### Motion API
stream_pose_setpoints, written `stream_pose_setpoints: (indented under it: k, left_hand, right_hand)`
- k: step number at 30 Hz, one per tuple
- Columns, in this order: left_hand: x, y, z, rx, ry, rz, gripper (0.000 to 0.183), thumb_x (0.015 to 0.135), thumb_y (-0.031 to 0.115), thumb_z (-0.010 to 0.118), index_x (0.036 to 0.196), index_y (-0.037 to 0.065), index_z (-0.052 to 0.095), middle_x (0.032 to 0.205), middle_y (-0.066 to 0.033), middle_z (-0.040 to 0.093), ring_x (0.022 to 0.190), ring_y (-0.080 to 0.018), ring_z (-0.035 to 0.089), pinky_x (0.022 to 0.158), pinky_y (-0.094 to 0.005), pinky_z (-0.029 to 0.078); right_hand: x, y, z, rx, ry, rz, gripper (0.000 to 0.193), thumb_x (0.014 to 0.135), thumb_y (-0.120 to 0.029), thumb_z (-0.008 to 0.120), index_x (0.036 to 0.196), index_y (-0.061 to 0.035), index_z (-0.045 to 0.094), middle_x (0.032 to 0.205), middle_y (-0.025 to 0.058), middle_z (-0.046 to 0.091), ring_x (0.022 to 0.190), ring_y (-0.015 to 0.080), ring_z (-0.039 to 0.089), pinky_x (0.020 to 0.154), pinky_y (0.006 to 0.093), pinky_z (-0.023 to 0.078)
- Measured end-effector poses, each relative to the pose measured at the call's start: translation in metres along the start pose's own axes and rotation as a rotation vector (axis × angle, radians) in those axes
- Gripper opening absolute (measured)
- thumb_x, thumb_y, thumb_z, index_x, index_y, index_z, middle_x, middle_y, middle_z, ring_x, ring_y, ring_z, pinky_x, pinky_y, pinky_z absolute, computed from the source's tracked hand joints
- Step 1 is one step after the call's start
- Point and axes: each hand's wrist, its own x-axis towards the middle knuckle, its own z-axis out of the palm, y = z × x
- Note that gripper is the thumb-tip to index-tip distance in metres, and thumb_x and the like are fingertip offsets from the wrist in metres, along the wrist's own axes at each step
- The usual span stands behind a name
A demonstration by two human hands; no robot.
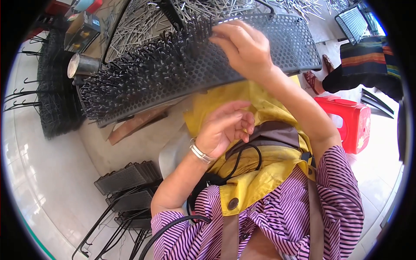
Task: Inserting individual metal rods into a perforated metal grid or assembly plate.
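A long black perforated metal panel (225, 69) lies across in front of me, its left half crowded with upright black pins (143, 73). At the edge of that cluster, my right hand (247, 45) is closed in a pinch above the panel. Whatever its fingertips hold is too small or hidden to make out. My left hand (225, 125) hovers below the panel's near edge, over the yellow apron (212, 102). Its palm is turned up, the fingers loosely curled and apart, partly blurred, with nothing visible in them.
Loose grey metal pins (143, 26) are heaped behind the panel. A metal cup (82, 66) and a cardboard box (82, 31) stand at left. Black wire racks (58, 86) and perforated baskets (125, 177) are on the left. Right: a red stool (362, 125) and another person's leg (333, 84).
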Motion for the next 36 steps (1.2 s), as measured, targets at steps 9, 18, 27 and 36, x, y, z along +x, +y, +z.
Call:
stream_pose_setpoints:
  k: [9, 18, 27, 36]
  left_hand:
    - [0.001, 0.004, 0.003, -0.011, 0.022, 0.003, 0.030, 0.082, 0.013, 0.044, 0.110, 0.001, 0.042, 0.085, -0.0120, 0.054, 0.072, -0.0180, 0.054, 0.057, -0.0275, 0.045]
    - [0.000, 0.004, -0.005, 0.062, 0.031, -0.008, 0.038, 0.081, 0.017, 0.046, 0.115, 0.002, 0.040, 0.092, -0.0129, 0.053, 0.078, -0.0213, 0.053, 0.061, -0.0287, 0.045]
    - [-0.001, 0.000, -0.030, 0.143, 0.168, 0.095, 0.039, 0.079, 0.018, 0.051, 0.114, 0.002, 0.043, 0.091, -0.0129, 0.054, 0.080, -0.0228, 0.053, 0.061, -0.0313, 0.046]
    - [0.026, 0.021, 0.040, 0.302, 0.154, 0.019, 0.029, 0.082, 0.009, 0.046, 0.109, -0.001, 0.046, 0.088, -0.0127, 0.055, 0.076, -0.0200, 0.056, 0.062, -0.0296, 0.048]
  right_hand:
    - [-0.001, -0.009, 0.030, 0.380, -0.200, 0.317, 0.010, 0.071, -0.002, 0.058, 0.081, 0.0000, 0.055, 0.065, 0.0115, 0.057, 0.053, 0.0197, 0.057, 0.048, 0.0273, 0.045]
    - [0.003, 0.000, 0.010, 0.419, -0.272, 0.332, 0.012, 0.073, -0.002, 0.055, 0.085, -0.0013, 0.056, 0.064, 0.0104, 0.058, 0.053, 0.0164, 0.058, 0.050, 0.0254, 0.046]
    - [-0.008, 0.061, -0.107, 0.326, -0.029, 0.859, 0.011, 0.077, -0.002, 0.052, 0.087, 0.0000, 0.057, 0.067, 0.0038, 0.059, 0.052, 0.0064, 0.053, 0.045, 0.0185, 0.043]
    - [-0.111, 0.216, -0.159, -0.043, 0.017, 0.978, 0.011, 0.077, -0.004, 0.050, 0.084, 0.0029, 0.056, 0.065, 0.0060, 0.057, 0.051, 0.0080, 0.051, 0.044, 0.0195, 0.042]
